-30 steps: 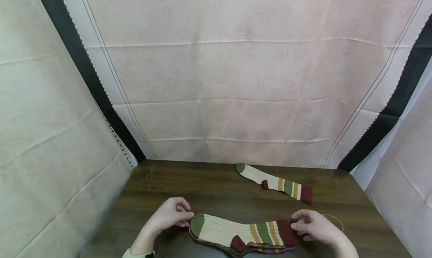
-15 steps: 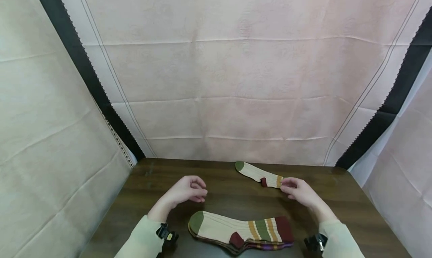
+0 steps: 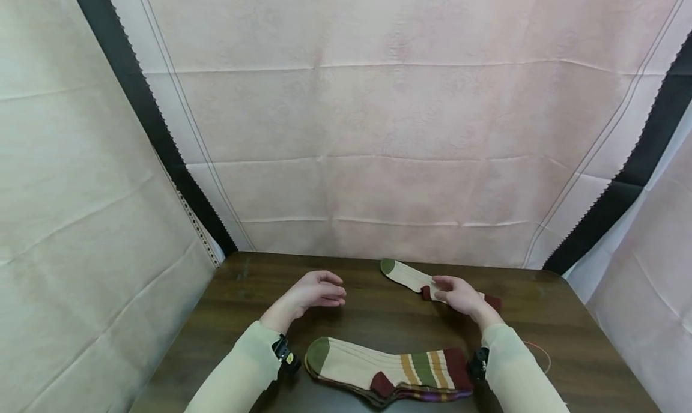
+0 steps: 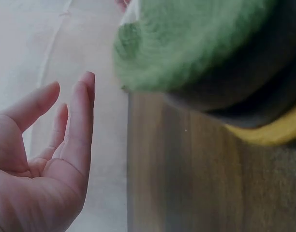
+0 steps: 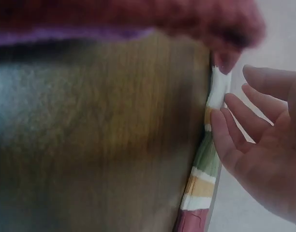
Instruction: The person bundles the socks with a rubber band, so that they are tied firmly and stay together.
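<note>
Fingers of the right hand point(image 3: 456, 294) lie relaxed and straight on the single striped sock point(image 3: 411, 277) at centre right of the frame, touching its middle without curling round it. The left hand point(image 3: 316, 290), just left of centre, hovers loosely spread over the dark bench point(image 3: 248, 305), holding nothing. Below both hands, at bottom centre, lies a stack of striped socks point(image 3: 386, 373).
</note>
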The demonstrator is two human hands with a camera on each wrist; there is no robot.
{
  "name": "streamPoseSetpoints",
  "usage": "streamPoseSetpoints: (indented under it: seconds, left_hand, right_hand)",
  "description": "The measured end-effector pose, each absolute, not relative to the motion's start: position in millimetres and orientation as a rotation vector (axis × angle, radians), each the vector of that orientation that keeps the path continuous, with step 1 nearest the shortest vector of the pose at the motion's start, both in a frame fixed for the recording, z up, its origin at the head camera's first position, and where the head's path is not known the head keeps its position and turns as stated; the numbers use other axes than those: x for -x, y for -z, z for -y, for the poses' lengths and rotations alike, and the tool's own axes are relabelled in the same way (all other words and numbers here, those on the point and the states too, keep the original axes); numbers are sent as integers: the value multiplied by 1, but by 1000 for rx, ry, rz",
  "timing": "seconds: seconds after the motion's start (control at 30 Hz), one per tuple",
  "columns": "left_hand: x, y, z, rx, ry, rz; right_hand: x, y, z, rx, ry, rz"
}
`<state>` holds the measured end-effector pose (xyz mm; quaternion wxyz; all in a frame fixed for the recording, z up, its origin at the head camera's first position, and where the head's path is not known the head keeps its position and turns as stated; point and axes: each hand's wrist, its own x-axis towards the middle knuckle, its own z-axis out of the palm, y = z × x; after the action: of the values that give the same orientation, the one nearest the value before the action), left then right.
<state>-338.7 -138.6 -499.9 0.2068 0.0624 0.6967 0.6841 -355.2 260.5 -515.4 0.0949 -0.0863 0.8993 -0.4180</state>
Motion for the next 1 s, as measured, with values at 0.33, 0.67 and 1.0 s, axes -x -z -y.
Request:
streamPoseSetpoints:
  seconds: [0.33, 0.67, 1.0]
  left_hand:
    - [347, 511, 134, -111, -1880, -1968]
    - [354, 511, 127, -152, -1765, -2080]
    - [354, 516, 119, -185, -1734, -2064]
  right_hand:
    - [350, 519, -262, 289, 1178, -2577]
    - [337, 515, -258, 566, 1067, -2536]
    - [328, 509, -253, 842, 1003, -2338]
